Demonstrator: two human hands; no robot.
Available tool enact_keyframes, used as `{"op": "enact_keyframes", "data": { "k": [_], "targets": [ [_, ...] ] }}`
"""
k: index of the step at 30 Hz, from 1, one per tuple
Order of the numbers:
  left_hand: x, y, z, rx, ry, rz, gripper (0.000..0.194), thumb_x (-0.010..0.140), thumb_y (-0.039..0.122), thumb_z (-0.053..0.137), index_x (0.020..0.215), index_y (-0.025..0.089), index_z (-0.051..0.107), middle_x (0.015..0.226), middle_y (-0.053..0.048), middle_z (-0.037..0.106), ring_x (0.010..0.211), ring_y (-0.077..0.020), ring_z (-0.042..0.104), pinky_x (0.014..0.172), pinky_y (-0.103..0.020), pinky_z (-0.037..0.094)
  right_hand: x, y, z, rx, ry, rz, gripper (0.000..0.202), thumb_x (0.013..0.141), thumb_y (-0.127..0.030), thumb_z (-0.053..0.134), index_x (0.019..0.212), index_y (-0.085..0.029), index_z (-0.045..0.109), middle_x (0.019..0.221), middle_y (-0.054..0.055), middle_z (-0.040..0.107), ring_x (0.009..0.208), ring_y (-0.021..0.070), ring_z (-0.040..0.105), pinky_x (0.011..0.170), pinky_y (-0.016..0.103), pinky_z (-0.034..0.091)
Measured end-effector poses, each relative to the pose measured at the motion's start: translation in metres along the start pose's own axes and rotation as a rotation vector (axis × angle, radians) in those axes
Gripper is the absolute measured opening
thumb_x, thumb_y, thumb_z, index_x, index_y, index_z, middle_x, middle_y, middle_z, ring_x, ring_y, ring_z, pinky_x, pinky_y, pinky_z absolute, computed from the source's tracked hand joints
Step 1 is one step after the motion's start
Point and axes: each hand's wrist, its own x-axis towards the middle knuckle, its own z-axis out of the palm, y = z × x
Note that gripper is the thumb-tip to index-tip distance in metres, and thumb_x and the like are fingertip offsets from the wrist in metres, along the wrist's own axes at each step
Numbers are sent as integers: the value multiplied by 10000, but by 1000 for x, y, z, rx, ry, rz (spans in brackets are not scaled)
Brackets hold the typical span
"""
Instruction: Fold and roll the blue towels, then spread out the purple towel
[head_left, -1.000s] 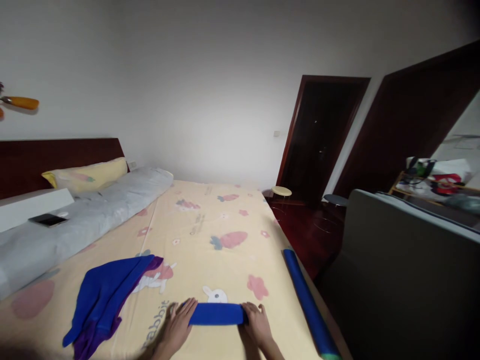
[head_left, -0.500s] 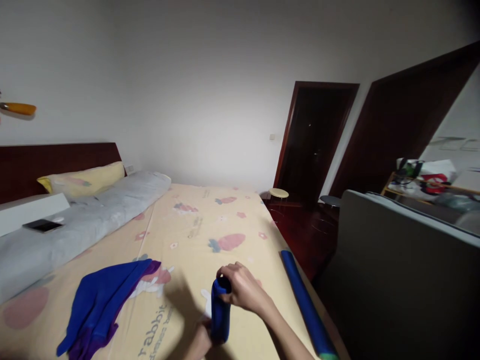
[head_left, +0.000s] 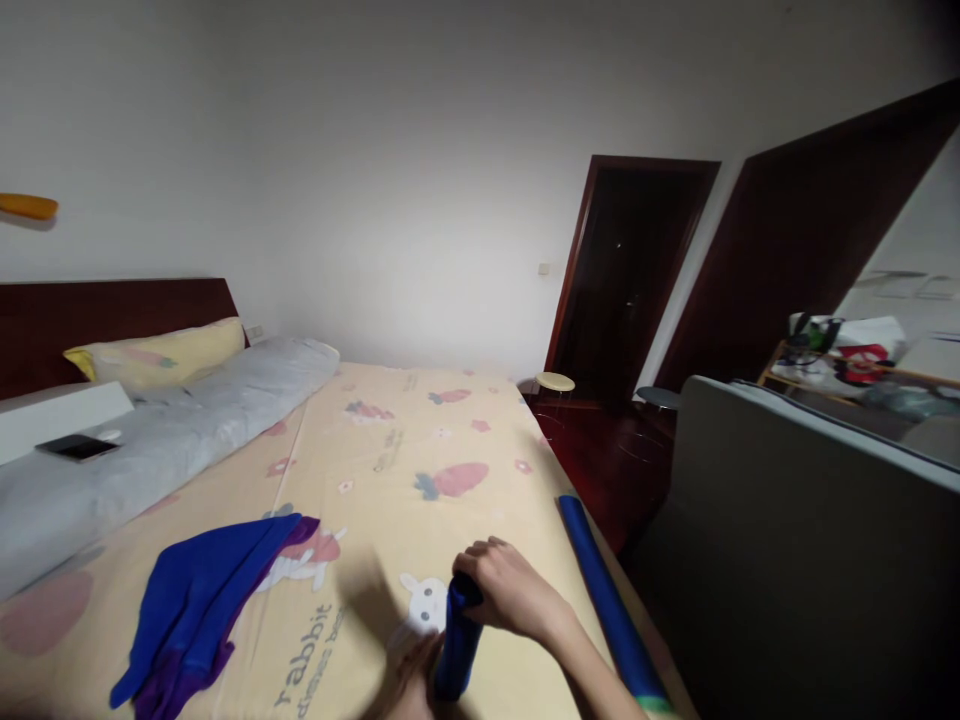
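Right grip [head_left: 502, 583] around top of rolled blue cloth [head_left: 459, 650]

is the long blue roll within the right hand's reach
Probably yes: nothing seems to lie between the right hand and the long blue roll, though that hand must first release the small blue bundle.

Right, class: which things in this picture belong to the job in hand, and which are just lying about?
In use, it seems:
blue bundle, gripped near its top by the right hand, left hand at its lower end
patterned bed sheet beneath

Lying untouched:
blue-and-purple cloth, possibly related
long blue roll, likewise
dark flat device
yellow pillow
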Motion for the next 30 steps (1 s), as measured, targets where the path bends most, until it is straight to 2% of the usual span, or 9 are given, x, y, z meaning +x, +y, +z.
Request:
{"op": "enact_keyframes", "data": {
  "k": [3, 8, 13, 18, 20, 22, 24, 26, 30],
  "targets": [
    [-9, -10, -1, 49, -70, -9, 931, 701, 246, 582, 1511, 301, 127, 1617, 5, 142, 1485, -264, 108, 1194, -463, 138, -18, 20, -17, 14, -24, 105, 232, 728, -280, 674, 947, -205, 651, 954, 51, 695, 910, 212, 620, 832, 304, 388],
    [-19, -30, 13, 72, -48, -46, 1017, 661, 401, 661, 1506, 256, 113, 1607, -14, 47, 1486, -301, 54, 1170, -496, 111, -44, 46, -17, -35, -48, 284, 196, 696, -215, 659, 891, -188, 660, 924, 64, 696, 898, 221, 628, 822, 305, 400],
    [-19, -43, 21, 43, -20, -61, 965, 698, 444, 644, 1498, 306, 124, 1606, 14, 68, 1488, -261, 83, 1169, -450, 130, -50, 87, -14, -95, -73, 334, 220, 654, -201, 701, 873, -198, 690, 886, 37, 707, 827, 186, 635, 696, 251, 397],
    [-16, -49, 23, 8, 5, -39, 906, 723, 394, 589, 1497, 334, 120, 1607, 27, 98, 1486, -243, 100, 1162, -424, 153, -40, 157, -60, -189, 37, 383, 226, 686, -183, 673, 910, -212, 675, 826, 5, 694, 760, 151, 624, 630, 227, 367],
    [-15, -51, 26, -3, 15, -65, 902, 706, 345, 585, 1494, 339, 146, 1606, 26, 120, 1484, -239, 118, 1156, -421, 166, -35, 181, -74, -257, 117, 398, 207, 726, -171, 632, 930, -197, 654, 888, 24, 691, 821, 161, 619, 673, 238, 371],
    [-15, -52, 28, -18, 22, -85, 895, 700, 315, 577, 1493, 346, 162, 1604, 33, 134, 1482, -229, 131, 1153, -411, 177, -32, 200, -76, -336, 209, 412, 222, 765, -167, 590, 983, -184, 627, 974, 54, 677, 928, 192, 598, 750, 270, 376],
    [-14, -52, 29, -24, 28, -72, 892, 699, 303, 579, 1491, 353, 173, 1602, 41, 144, 1481, -223, 138, 1153, -398, 180, -35, 215, -60, -410, 289, 429, 249, 798, -179, 562, 1043, -171, 603, 1044, 89, 654, 1015, 234, 562, 828, 322, 374],
    [-15, -53, 29, -17, 48, -49, 908, 690, 298, 596, 1493, 347, 176, 1602, 40, 147, 1480, -228, 141, 1156, -391, 177, -42, 225, -25, -468, 344, 455, 282, 818, -187, 539, 1094, -149, 586, 1091, 128, 636, 1049, 271, 537, 872, 375, 375],
    [-17, -54, 30, 2, 85, -36, 923, 682, 291, 608, 1496, 340, 174, 1600, 37, 147, 1478, -226, 151, 1163, -397, 180, -73, 225, 88, -534, 389, 531, 369, 798, -90, 465, 1136, -140, 603, 1122, 147, 649, 1039, 285, 556, 880, 410, 411]
  ]
}}
